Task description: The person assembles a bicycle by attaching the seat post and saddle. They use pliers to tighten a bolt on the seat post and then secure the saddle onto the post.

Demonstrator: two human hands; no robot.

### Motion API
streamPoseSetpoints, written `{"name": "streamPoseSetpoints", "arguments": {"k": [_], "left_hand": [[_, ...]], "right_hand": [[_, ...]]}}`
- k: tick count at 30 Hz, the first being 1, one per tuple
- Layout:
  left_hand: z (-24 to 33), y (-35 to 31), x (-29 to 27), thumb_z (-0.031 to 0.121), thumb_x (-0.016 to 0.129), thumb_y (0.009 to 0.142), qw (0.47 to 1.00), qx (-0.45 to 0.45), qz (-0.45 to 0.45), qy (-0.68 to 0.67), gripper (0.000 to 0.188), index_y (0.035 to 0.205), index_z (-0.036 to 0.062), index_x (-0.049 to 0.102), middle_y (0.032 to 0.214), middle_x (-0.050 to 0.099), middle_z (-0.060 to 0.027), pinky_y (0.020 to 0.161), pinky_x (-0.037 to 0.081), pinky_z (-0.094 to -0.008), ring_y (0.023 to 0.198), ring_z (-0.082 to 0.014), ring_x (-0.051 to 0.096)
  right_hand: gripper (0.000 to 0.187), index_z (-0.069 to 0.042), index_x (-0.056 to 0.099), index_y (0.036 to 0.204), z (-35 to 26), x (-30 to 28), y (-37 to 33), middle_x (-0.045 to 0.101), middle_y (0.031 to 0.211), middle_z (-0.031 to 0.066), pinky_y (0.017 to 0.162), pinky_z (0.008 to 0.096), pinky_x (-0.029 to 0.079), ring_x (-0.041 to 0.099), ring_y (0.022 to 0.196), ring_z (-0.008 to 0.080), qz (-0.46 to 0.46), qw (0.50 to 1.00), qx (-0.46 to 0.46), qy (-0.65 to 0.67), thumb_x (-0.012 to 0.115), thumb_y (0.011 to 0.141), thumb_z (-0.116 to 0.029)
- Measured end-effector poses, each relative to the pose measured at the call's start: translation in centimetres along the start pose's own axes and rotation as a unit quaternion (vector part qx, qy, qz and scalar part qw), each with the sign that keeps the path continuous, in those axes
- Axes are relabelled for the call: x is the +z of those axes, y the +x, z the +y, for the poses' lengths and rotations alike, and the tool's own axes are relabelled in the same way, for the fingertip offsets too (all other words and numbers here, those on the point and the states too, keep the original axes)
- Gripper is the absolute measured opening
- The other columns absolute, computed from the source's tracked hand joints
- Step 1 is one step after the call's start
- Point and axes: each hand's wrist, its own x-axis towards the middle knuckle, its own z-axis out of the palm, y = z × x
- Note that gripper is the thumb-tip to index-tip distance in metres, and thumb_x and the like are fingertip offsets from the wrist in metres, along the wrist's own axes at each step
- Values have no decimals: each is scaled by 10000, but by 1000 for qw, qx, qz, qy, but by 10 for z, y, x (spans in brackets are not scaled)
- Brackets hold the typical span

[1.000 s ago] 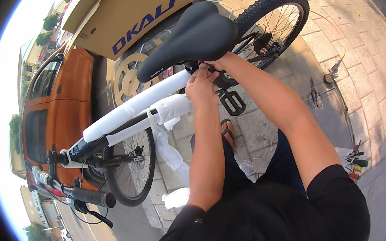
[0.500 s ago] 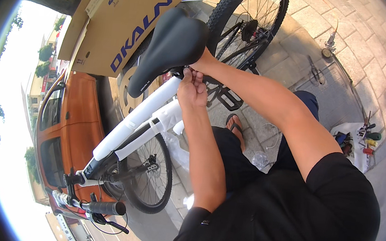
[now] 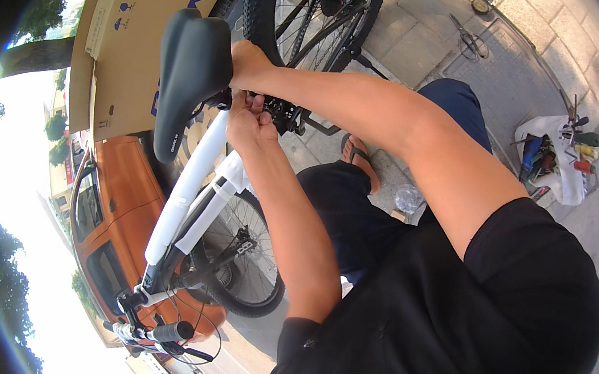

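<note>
A bicycle stands in front of me, its black saddle (image 3: 190, 80) at the upper left. White wrapping (image 3: 190, 183) covers much of the frame below it. My left hand (image 3: 251, 122) is just under the saddle at the top of the frame, its fingers curled in against the seat post area; whatever they grip is hidden. Beyond it, my right hand (image 3: 248, 66) reaches behind the saddle's rear, touching close to its underside. The right fingers are out of sight behind the saddle and the left hand.
The rear wheel (image 3: 253, 14) is at the top, the handlebar grip (image 3: 173, 331) at the lower left. Behind stand a cardboard box (image 3: 132, 45) and an orange car (image 3: 130, 202). On the right lie a white cloth (image 3: 572, 188) with several tools and a pliers-like tool (image 3: 469, 35).
The view has shifted, so the bicycle and both hands appear further left. Both hands stay beneath the saddle; the saddle looks more upright in the picture.
</note>
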Motion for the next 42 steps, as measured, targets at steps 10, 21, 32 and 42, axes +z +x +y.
{"name": "streamPoseSetpoints", "arguments": {"k": [10,21,32,42], "left_hand": [[-1,5,-3,277,775,1006,996,19,62,68,232,1048,55,725,872,649,26,460,269,-222,727,-70,637],[-4,2,5,281,700,1042,997,20,44,61,162,998,128,673,880,662,73,473,251,-214,732,-39,654],[-11,9,-35,305,477,1171,936,-56,-297,-179,283,1198,68,629,1051,689,-71,494,389,-246,891,-137,649],[12,4,-17,269,659,1097,995,-73,-58,-21,209,1021,77,697,817,679,12,439,298,-211,679,-67,626]], "right_hand": [[303,-26,801,1059,-9,-4,-1,784,917,223,837,462,620,784,923,389,-23,988,143,-58,588,965,-220],[316,-151,801,1201,-26,-20,-16,802,1138,119,968,446,584,755,1113,287,-66,997,28,-2,671,965,-316],[263,-245,815,1079,-38,-33,-21,793,979,94,905,449,575,774,969,312,-150,976,-32,-152,600,944,-311],[517,-38,794,1007,-3,0,9,742,820,153,749,404,564,739,792,251,-112,934,274,198,499,1066,-459]]}}
